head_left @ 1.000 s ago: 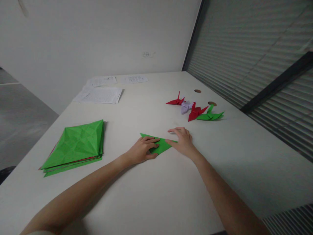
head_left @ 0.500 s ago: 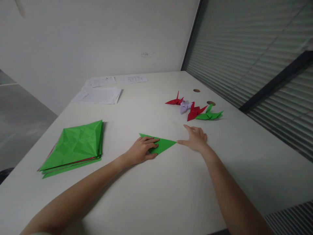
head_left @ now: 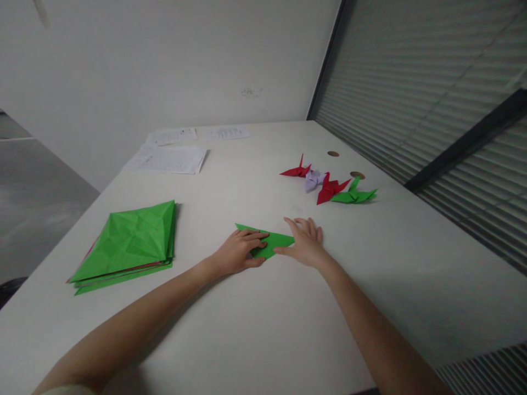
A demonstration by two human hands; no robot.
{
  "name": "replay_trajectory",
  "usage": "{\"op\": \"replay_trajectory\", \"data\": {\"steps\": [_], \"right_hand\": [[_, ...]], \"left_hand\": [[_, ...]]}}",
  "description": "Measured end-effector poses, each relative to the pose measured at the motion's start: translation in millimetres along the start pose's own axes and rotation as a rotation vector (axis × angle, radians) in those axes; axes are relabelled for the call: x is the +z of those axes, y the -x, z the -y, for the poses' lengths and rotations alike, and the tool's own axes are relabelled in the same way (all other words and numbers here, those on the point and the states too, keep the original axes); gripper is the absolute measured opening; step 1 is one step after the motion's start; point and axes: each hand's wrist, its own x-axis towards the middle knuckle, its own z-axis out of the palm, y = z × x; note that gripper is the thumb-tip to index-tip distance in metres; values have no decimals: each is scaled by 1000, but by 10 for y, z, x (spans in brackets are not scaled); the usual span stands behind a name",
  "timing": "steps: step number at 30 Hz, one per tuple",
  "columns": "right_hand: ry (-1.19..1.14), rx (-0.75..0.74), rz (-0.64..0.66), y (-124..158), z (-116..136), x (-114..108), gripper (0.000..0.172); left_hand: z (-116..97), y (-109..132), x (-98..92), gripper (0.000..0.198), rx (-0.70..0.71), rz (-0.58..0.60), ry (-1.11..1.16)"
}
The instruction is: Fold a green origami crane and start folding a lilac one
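A green paper folded into a triangle (head_left: 275, 241) lies flat on the white table (head_left: 263, 318). My left hand (head_left: 240, 253) rests on its left half, fingers stretched flat, pressing it down. My right hand (head_left: 303, 244) lies flat over the triangle's right tip, fingers spread, thumb on the paper's edge. Neither hand grips anything.
A stack of creased green and red paper squares (head_left: 127, 244) lies to the left. Several folded paper cranes, red, lilac and green (head_left: 329, 185), sit at the right rear. Printed white sheets (head_left: 168, 158) lie at the back. Slatted blinds (head_left: 432, 88) run along the right.
My right hand slid off to the right of the triangle half a second ago and has now come back leftward onto its right tip. The left hand stayed put.
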Motion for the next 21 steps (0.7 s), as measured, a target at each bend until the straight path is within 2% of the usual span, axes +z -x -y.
{"op": "replay_trajectory", "data": {"steps": [5,7,9,12,14,16,18,21], "right_hand": [[40,176,-67,-160,-509,-215,97],[10,148,-58,-186,-603,-243,91],[-29,58,-117,-180,-563,-218,84],[-98,-121,-222,-124,-322,-99,76],[-97,-184,-206,-85,-164,-4,80],[-51,-225,-120,-75,-107,59,77],[-5,-132,-59,-103,-178,62,72],[65,65,-83,-180,-417,-21,74]], "left_hand": [[4,7,-7,33,-10,8,5],[6,9,-7,33,-13,8,11],[3,8,-9,33,-14,8,16],[-6,2,-16,31,-13,9,16],[-11,1,-21,30,-15,16,17],[-14,7,-25,30,-22,34,19],[-15,18,-29,32,-34,62,14],[-14,34,-37,35,-56,113,0]]}}
